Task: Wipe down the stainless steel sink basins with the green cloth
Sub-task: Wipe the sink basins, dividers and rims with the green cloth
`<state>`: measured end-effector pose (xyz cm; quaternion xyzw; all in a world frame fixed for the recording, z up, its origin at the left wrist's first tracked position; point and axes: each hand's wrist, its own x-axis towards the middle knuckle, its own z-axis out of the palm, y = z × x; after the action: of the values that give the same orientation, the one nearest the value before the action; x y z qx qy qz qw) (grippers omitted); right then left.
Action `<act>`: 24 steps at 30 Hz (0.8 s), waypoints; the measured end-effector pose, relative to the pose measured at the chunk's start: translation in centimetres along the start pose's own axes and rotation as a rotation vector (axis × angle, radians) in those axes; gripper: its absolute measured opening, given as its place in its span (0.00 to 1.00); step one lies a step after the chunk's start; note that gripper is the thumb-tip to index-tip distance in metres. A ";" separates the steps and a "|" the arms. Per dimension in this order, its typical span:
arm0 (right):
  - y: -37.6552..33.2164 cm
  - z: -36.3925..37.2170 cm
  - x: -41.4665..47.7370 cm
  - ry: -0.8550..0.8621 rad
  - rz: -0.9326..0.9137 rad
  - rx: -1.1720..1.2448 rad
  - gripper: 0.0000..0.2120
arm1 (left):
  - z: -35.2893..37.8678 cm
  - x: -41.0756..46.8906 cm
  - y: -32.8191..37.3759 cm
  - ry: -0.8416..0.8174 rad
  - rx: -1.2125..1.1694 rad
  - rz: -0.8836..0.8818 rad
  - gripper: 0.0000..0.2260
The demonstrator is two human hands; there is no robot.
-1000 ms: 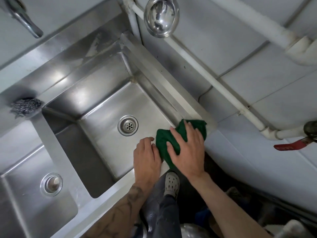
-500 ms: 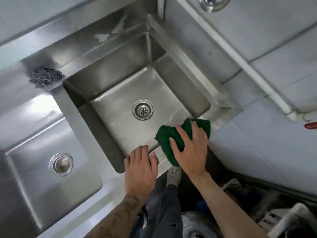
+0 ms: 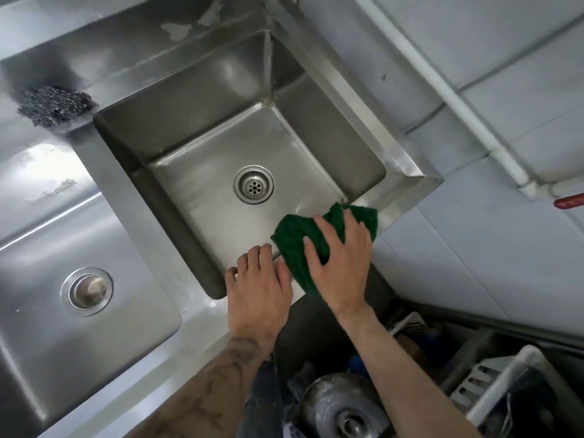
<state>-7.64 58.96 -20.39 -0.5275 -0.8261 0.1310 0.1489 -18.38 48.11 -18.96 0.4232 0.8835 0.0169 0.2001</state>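
The green cloth (image 3: pixel 295 245) lies bunched over the front rim of the right sink basin (image 3: pixel 202 153), near its front right corner. My right hand (image 3: pixel 343 267) presses flat on the cloth with fingers spread, covering its middle. My left hand (image 3: pixel 257 290) rests palm down on the front rim just left of the cloth, fingertips curled over the basin's edge, holding nothing. A round drain strainer (image 3: pixel 253 184) sits in the basin floor. The left basin (image 3: pixel 38 248) has a plugged drain (image 3: pixel 87 291).
A steel wool pad (image 3: pixel 55 105) lies on the back ledge between the basins. White pipes (image 3: pixel 455 102) run along the tiled wall at right, with a red valve handle (image 3: pixel 568 202). Below the sink are a metal pot (image 3: pixel 344 406) and a plastic crate (image 3: pixel 493 384).
The view has swung left and down, so the ladle and tap have left the frame. My left hand slid from beside the cloth to the front rim. The right hand stays on the cloth.
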 end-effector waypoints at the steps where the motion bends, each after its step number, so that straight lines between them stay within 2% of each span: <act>1: -0.5 0.4 -1.1 -0.023 -0.040 0.002 0.21 | 0.1 0.0 0.0 -0.015 0.005 -0.002 0.17; 3: 0.5 0.2 -0.8 -0.067 -0.150 0.007 0.20 | 0.4 0.1 0.0 -0.028 -0.010 -0.035 0.18; 5: 3.0 -0.9 1.7 -0.090 -0.182 -0.023 0.21 | 0.2 0.2 0.2 0.003 -0.056 -0.050 0.17; 10: 6.8 -3.0 7.2 0.018 0.020 0.002 0.20 | 0.4 0.2 0.4 -0.042 0.063 -0.007 0.22; 14: 2.3 -0.8 2.3 0.035 0.024 -0.004 0.20 | 0.1 0.1 0.4 -0.083 0.100 -0.002 0.25; 17: -0.5 0.7 -1.7 -0.034 -0.080 0.025 0.20 | -0.2 0.2 0.6 -0.037 0.043 -0.029 0.23; 20: 2.0 0.4 0.1 -0.013 -0.178 0.025 0.18 | 0.1 0.2 0.7 0.040 -0.069 -0.041 0.19; 24: 6.3 -1.5 5.3 0.054 -0.032 -0.009 0.18 | 0.7 0.2 0.8 0.098 -0.115 -0.041 0.18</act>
<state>-3.99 66.44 -20.78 -0.5181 -0.8307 0.1108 0.1708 -17.62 48.72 -19.54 0.3914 0.8983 0.0842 0.1811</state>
